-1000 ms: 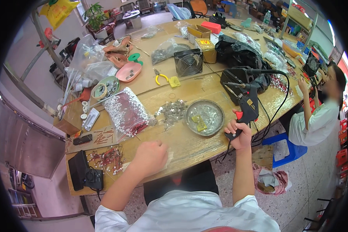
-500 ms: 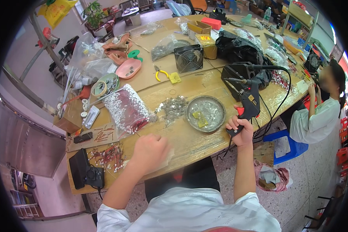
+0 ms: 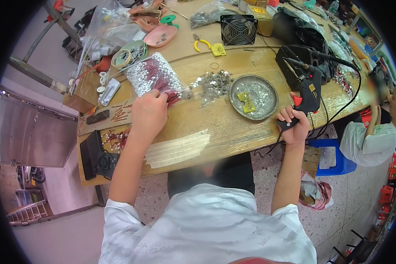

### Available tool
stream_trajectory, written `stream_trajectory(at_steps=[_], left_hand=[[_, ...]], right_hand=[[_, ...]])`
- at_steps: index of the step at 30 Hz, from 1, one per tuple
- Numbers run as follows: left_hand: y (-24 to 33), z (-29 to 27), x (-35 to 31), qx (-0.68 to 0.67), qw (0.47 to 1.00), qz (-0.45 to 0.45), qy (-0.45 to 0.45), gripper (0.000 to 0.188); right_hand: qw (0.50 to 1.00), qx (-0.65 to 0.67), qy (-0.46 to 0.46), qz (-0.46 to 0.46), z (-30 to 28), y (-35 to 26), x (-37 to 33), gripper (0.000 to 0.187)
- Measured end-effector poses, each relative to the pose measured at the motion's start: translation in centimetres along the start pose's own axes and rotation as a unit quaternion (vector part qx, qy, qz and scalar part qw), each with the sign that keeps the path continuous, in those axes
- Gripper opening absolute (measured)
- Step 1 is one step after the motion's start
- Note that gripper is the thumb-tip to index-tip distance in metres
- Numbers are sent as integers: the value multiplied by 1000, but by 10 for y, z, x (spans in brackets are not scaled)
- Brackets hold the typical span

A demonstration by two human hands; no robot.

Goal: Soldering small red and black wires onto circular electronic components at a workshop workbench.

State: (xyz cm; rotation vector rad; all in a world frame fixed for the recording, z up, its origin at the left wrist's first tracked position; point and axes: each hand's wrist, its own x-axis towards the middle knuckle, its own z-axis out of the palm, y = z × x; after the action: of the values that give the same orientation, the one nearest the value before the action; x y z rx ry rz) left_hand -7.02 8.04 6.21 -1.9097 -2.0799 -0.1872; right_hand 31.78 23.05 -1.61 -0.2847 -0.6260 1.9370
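Observation:
My right hand (image 3: 295, 124) grips the handle of a black soldering gun (image 3: 311, 94) with a red trigger, its tip pointing up and to the left. At the near edge of a clear plastic bag of red wires with white ends (image 3: 156, 72), my left hand (image 3: 150, 112) is closed, fingertips among the red wires. What sits between those fingers is hidden. Between the hands, a round metal dish (image 3: 273, 94) holds a yellow sponge (image 3: 246, 102). Small silvery metal pieces (image 3: 214, 82) lie scattered beside the dish.
A strip of pale tape (image 3: 178, 148) runs along the table's near edge. Loose red wires (image 3: 116, 140) and a black device (image 3: 102, 160) are at the left. Farther back stand a black fan (image 3: 239, 30) and yellow-handled pliers (image 3: 202, 44). Another person (image 3: 367, 136) sits at the right.
My left hand has moved forward and left from the near table edge to the bag, uncovering the tape strip. My right hand still holds the soldering gun. The view has shifted.

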Motion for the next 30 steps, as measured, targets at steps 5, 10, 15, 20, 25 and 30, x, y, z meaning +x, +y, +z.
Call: stream_trajectory(at_steps=[5,10,15,20,25,30], left_hand=[[-4,-10,-2,-5,996,90,-16,13],[-12,-4,-14,9,995,102,-3,21],[-11,10,-13,42,989,142,7,19],[-15,6,-14,-70,988,118,77,9],[-12,-3,-21,-184,969,58,156,5],[15,-5,-40,-232,966,-32,105,12]], right_hand=[[1000,-12,6,-10,-3,1,-4,60],[1000,-3,-15,-10,0,-1,-2,58],[999,-25,-18,-14,-3,0,-4,59],[1000,-6,-14,-16,-1,3,-3,59],[1000,6,-15,-18,-5,2,-3,58],[1000,7,-10,-10,-4,2,-2,59]])
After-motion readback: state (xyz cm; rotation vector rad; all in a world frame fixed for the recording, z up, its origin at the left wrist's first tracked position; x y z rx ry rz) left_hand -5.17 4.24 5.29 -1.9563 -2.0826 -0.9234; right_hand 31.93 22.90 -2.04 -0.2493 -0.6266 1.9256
